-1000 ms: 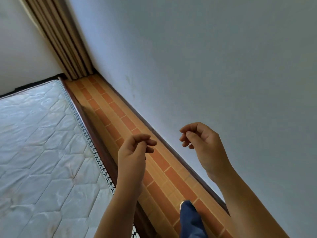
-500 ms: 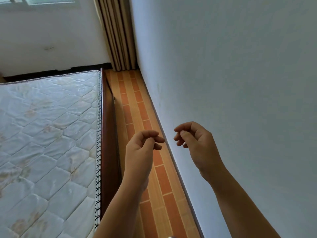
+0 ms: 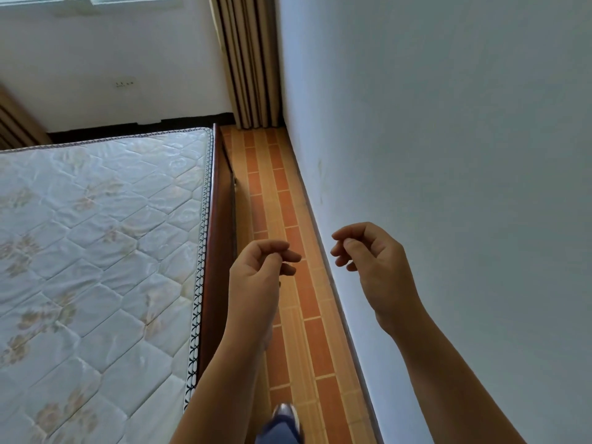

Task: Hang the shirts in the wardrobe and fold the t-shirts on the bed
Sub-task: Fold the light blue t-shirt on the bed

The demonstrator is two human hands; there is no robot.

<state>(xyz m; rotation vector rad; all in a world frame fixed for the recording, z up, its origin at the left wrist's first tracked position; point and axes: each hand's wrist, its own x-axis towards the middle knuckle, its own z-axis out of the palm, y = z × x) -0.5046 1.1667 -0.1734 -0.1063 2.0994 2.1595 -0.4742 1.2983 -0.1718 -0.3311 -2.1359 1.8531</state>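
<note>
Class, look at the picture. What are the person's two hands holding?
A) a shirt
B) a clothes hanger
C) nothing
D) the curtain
C: the left hand and the right hand are both raised in the air, loosely curled, with nothing in either.

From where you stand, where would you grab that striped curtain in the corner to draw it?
Probably the curtain along its left edge, coming from the bed side: it hangs bunched in upright folds hard against the wall on its right, so only the left is free.
</note>
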